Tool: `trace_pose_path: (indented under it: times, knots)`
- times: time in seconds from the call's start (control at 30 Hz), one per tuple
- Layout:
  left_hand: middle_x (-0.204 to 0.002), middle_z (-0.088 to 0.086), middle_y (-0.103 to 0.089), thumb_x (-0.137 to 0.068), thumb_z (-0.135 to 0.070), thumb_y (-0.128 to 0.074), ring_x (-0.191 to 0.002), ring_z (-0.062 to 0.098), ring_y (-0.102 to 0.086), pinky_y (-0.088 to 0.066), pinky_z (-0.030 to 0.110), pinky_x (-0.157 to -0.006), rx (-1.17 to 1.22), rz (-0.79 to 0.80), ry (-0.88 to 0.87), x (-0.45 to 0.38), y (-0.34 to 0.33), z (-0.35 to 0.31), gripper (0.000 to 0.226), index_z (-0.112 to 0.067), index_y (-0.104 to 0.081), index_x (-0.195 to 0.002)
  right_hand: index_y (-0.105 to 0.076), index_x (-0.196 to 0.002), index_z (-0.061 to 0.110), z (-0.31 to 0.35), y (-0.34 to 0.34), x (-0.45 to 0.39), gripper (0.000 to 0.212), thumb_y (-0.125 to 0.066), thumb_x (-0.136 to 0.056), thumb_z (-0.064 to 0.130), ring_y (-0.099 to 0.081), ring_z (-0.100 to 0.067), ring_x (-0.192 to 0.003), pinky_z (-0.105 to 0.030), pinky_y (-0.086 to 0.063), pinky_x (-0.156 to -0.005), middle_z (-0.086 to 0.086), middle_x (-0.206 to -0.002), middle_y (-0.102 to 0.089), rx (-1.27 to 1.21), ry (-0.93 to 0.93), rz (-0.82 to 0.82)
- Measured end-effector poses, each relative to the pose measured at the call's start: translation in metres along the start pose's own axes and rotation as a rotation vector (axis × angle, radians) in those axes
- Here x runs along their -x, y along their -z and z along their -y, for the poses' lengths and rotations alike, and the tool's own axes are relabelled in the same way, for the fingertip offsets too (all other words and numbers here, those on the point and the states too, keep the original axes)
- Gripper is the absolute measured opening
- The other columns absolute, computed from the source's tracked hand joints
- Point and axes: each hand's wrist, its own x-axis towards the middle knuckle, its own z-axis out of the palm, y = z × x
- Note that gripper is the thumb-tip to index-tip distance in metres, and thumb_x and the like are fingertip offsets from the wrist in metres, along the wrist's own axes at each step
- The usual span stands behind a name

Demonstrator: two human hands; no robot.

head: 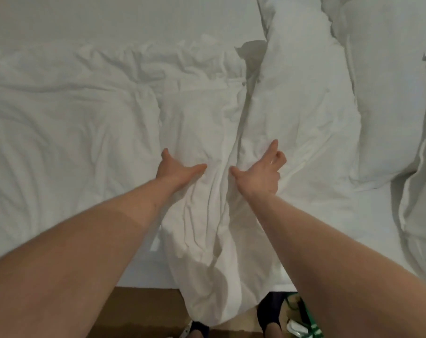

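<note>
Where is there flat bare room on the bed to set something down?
Smooth sheet beyond the rumpled duvet, top left, is free; so is the strip between the pillows and the near edge. Around the left hand and right hand, bunched cloth crowds the middle.

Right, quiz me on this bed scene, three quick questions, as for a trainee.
1. True or false: the left hand and right hand both touch the crumpled white cotton bed cover.
2. What lies right of the right hand? A) plump white pillow B) book C) laptop
3. Fill in: the cover's near end hangs over the bed's edge toward the ___ floor.
Key: 1 true; 2 A; 3 brown.
</note>
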Motion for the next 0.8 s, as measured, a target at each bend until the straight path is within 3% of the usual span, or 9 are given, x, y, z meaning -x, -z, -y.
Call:
trace_pose_path:
  times: [0.07,0.2,0.3,0.37,0.43,0.5,0.6,0.73,0.8]
  knots:
    - [-0.160,0.008,-0.038,-0.056,-0.065,-0.087,-0.143,0.028,-0.043,-0.036,0.037,-0.118,0.053,0.011,0.024,-0.011,-0.004,-0.012,0.143,-0.016,-0.003,-0.161,-0.003,-0.164,0.027,-0.002,0.001,-0.012,0.100,-0.069,-0.089,0.016,-0.058,-0.038,-0.119,-0.041,-0.048,-0.096,-0.007,-0.156,-0.026,0.010,0.015,0.058]
    - [-0.137,0.009,-0.062,-0.086,-0.022,-0.068,-0.121,0.031,-0.060,-0.045,0.027,-0.091,-0.069,-0.006,-0.086,-0.008,0.002,-0.047,0.059,-0.019,-0.052,-0.142,-0.043,-0.154,0.027,-0.007,0.028,-0.016,0.075,-0.054,-0.082,0.006,-0.059,-0.023,-0.126,-0.032,-0.045,-0.106,0.001,-0.140,-0.061,-0.238,0.093,-0.009]
    - [-0.115,0.004,-0.070,-0.085,-0.012,-0.058,-0.107,0.027,-0.066,-0.049,0.029,-0.085,0.083,-0.063,-0.272,0.009,0.018,-0.095,0.040,-0.023,-0.067,-0.123,-0.069,-0.128,0.027,0.008,0.078,0.001,0.065,-0.046,-0.074,-0.002,-0.065,-0.012,-0.088,-0.026,-0.052,-0.077,0.016,-0.100,-0.072,-0.479,0.185,-0.027]
    - [-0.105,-0.003,-0.071,-0.084,-0.005,-0.058,-0.101,0.020,-0.067,-0.051,0.027,-0.082,0.267,-0.040,-0.390,0.020,0.033,-0.133,0.039,-0.026,-0.070,-0.115,-0.075,-0.113,0.020,0.028,0.116,0.019,0.058,-0.043,-0.074,-0.009,-0.055,-0.010,-0.066,-0.023,-0.045,-0.058,0.017,-0.078,-0.067,-0.599,0.290,-0.038]
    - [-0.098,-0.007,-0.072,-0.081,0.003,-0.058,-0.093,0.013,-0.068,-0.053,0.025,-0.081,0.416,-0.019,-0.488,0.024,0.052,-0.168,0.044,-0.029,-0.071,-0.108,-0.074,-0.123,0.019,0.052,0.147,0.033,0.065,-0.043,-0.076,-0.013,-0.064,-0.007,-0.073,-0.020,-0.051,-0.061,0.013,-0.096,-0.075,-0.735,0.348,-0.058]
    - [-0.093,-0.006,-0.073,-0.077,0.003,-0.060,-0.082,0.010,-0.067,-0.054,0.024,-0.074,0.497,-0.047,-0.540,0.016,0.067,-0.194,0.041,-0.024,-0.072,-0.105,-0.072,-0.129,0.019,0.072,0.161,0.039,0.067,-0.045,-0.075,-0.011,-0.070,-0.006,-0.095,-0.020,-0.055,-0.079,0.006,-0.113,-0.076,-0.791,0.440,-0.071]
    - [-0.094,0.001,-0.070,-0.085,-0.005,-0.067,-0.068,0.012,-0.062,-0.054,0.025,-0.059,0.435,0.019,-0.471,0.000,0.071,-0.197,0.038,-0.018,-0.066,-0.121,-0.071,-0.130,0.018,0.094,0.144,0.044,0.065,-0.053,-0.071,0.000,-0.067,-0.008,-0.101,-0.021,-0.051,-0.089,-0.002,-0.111,-0.072,-0.655,0.614,-0.022]
    - [-0.125,-0.005,-0.066,-0.098,-0.035,-0.058,-0.098,0.008,-0.063,-0.052,0.022,-0.081,0.246,0.119,-0.217,-0.015,0.062,-0.136,0.039,-0.025,-0.052,-0.136,-0.048,-0.152,0.029,0.097,0.076,0.048,0.072,-0.067,-0.084,0.023,-0.060,-0.016,-0.115,-0.027,-0.045,-0.103,0.000,-0.122,-0.058,-0.181,0.634,0.383]
    - [-0.112,-0.008,-0.073,-0.099,-0.038,-0.055,-0.094,0.011,-0.068,-0.053,0.022,-0.082,0.356,0.089,-0.107,-0.006,0.063,-0.097,0.027,-0.023,-0.057,-0.121,-0.028,-0.161,0.032,0.077,0.045,0.053,0.086,-0.071,-0.086,0.037,-0.054,-0.019,-0.127,-0.032,-0.040,-0.112,-0.001,-0.142,-0.047,0.014,0.542,0.586]
